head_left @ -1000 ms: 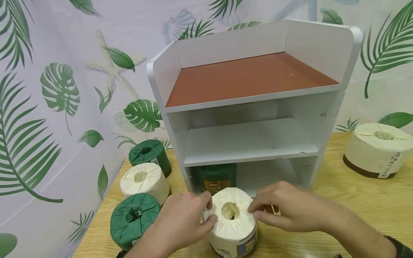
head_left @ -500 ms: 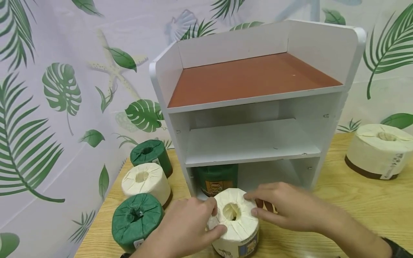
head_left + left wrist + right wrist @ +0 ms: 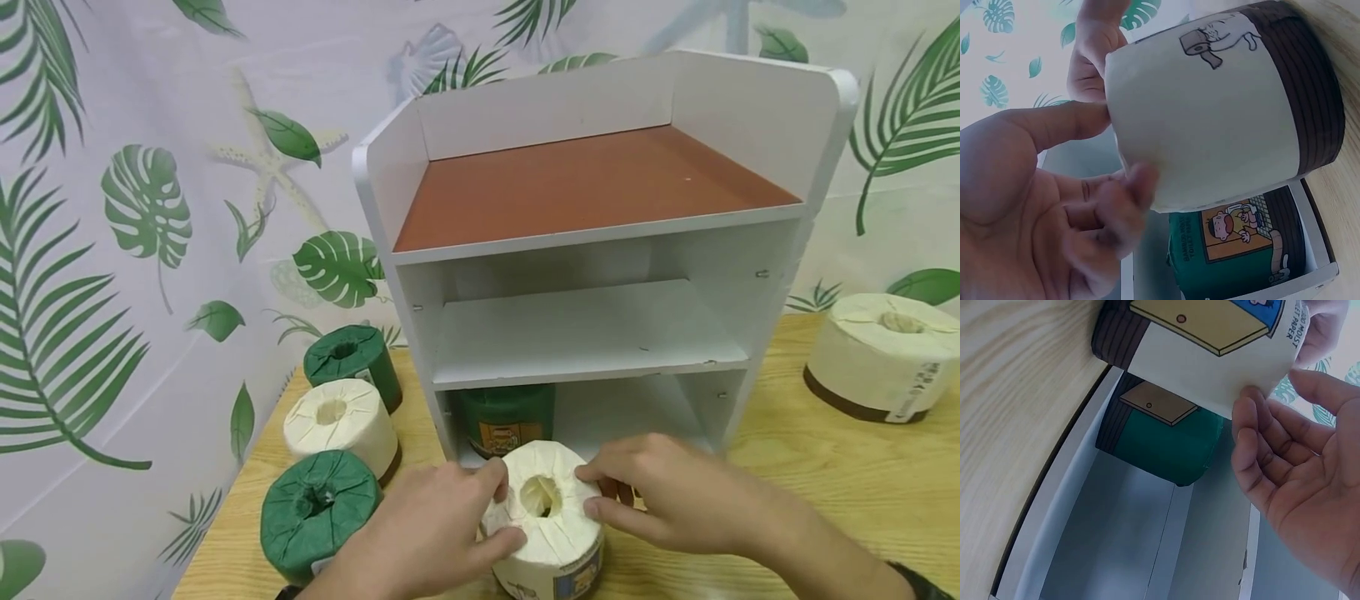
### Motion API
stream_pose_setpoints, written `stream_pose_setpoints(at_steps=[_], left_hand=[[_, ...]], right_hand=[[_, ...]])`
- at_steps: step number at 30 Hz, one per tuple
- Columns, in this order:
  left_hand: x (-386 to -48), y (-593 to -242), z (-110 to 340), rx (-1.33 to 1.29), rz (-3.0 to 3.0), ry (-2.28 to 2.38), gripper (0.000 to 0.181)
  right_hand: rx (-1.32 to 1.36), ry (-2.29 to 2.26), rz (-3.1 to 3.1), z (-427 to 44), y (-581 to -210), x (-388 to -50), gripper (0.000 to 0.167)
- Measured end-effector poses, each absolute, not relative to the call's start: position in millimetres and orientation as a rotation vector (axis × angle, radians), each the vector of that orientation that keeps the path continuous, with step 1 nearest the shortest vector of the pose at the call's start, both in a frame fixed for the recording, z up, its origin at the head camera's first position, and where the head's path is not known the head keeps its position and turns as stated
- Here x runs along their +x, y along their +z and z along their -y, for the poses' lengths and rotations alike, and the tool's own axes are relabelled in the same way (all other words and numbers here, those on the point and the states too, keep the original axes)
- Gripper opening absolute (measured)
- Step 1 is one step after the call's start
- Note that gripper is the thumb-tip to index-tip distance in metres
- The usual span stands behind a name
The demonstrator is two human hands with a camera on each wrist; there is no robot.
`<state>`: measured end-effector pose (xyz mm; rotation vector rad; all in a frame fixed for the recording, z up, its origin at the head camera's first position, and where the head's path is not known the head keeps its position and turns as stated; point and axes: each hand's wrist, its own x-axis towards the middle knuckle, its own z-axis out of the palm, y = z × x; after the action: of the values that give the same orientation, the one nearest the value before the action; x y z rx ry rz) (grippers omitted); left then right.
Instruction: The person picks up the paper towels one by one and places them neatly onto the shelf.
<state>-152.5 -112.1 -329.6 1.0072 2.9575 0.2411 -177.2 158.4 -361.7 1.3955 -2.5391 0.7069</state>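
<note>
A cream paper-wrapped toilet roll (image 3: 551, 533) with a printed cartoon stands on the table in front of the shelf unit. My left hand (image 3: 431, 521) holds its left upper edge, with the thumb on the top face. On the opposite side, my right hand (image 3: 663, 492) holds the upper edge between thumb and curled fingers. The left wrist view shows the cream roll's (image 3: 1204, 119) dark brown base band near the tabletop. Behind it, a green toilet roll (image 3: 510, 417) sits at the left of the lowest compartment, partly hidden.
The white shelf unit (image 3: 592, 375) has a red-brown top and two compartments below. Left of it stand a far green roll (image 3: 352, 358), a cream roll (image 3: 341, 421) and a near green roll (image 3: 318, 512). Another cream roll (image 3: 877, 358) stands on the wooden table (image 3: 847, 475) at right.
My left thumb has moved inward over the cream roll's top. My right fingers have shifted slightly along its edge. The head view has moved a little; the other rolls stay put.
</note>
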Motion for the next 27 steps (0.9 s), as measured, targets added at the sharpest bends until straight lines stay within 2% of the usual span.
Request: stream_pose_setpoints(at_steps=[6, 10, 14, 21, 27], left_hand=[[-152, -329, 110, 0.972, -2.918, 0.336, 0.026], [-154, -329, 109, 0.957, -2.905, 0.331, 0.024], [-155, -329, 110, 0.969, -2.855, 0.316, 0.031], [-153, -330, 111, 1.030, -2.807, 0.319, 0.045], [-154, -333, 109, 1.020, -2.802, 0.334, 0.047]], right_hand=[[1.379, 0.670, 2.504, -157, -359, -175, 0.006], [1.404, 0.707, 2.475, -160, -357, -175, 0.008], [1.460, 0.708, 2.369, -161, -357, -176, 0.009], [1.563, 0.664, 2.300, -153, -361, -174, 0.042], [1.503, 0.505, 2.374, -148, -366, -171, 0.050]])
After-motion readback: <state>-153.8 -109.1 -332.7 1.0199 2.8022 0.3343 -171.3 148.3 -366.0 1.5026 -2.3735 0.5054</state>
